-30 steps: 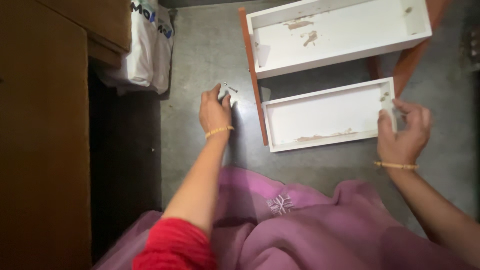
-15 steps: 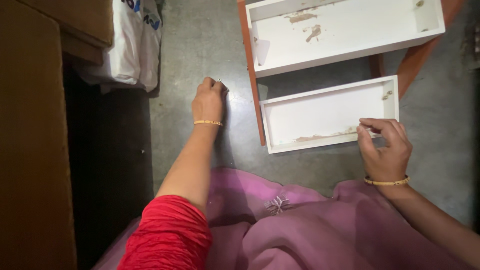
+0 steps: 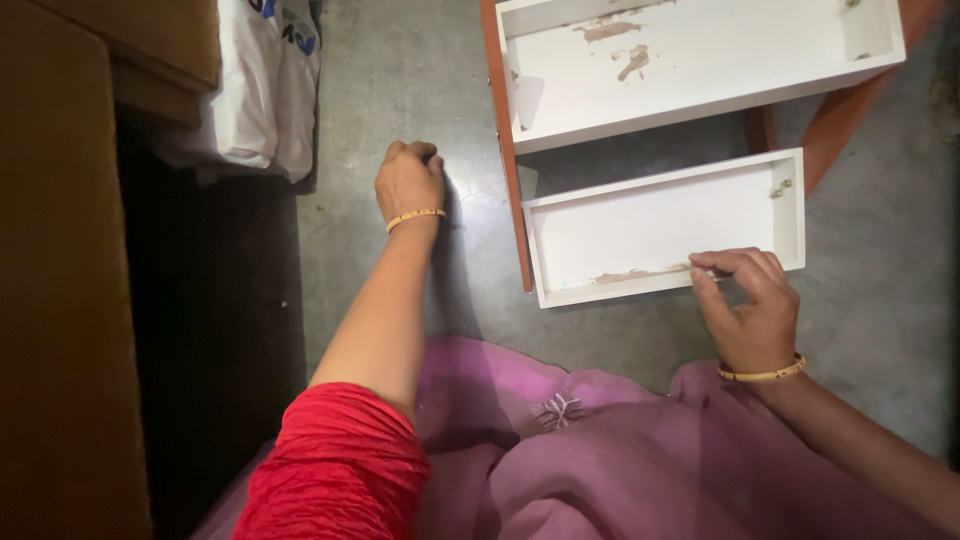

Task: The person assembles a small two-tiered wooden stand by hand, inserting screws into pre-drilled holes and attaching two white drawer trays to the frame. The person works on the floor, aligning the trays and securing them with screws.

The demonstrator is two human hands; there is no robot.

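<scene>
Risk lies mostly at the lower right of the frame, where the right hand (image 3: 748,308) pinches its fingertips (image 3: 712,268) together at the near edge of the small white open-topped wooden tray (image 3: 660,230); something tiny and pale seems caught between thumb and forefinger, though I cannot tell what it is. If that grip loosens, so small a piece could drop onto the grey concrete floor (image 3: 400,80) or into the folds of pink cloth (image 3: 600,450) below and be hard to find. The left hand (image 3: 408,180), at centre left, is clenched into a loose fist with knuckles resting on the floor, well apart from the tray; whether it encloses anything is hidden. Leaning weight on the tray's thin wall could tip it against the orange-edged larger white tray (image 3: 690,60) above it
</scene>
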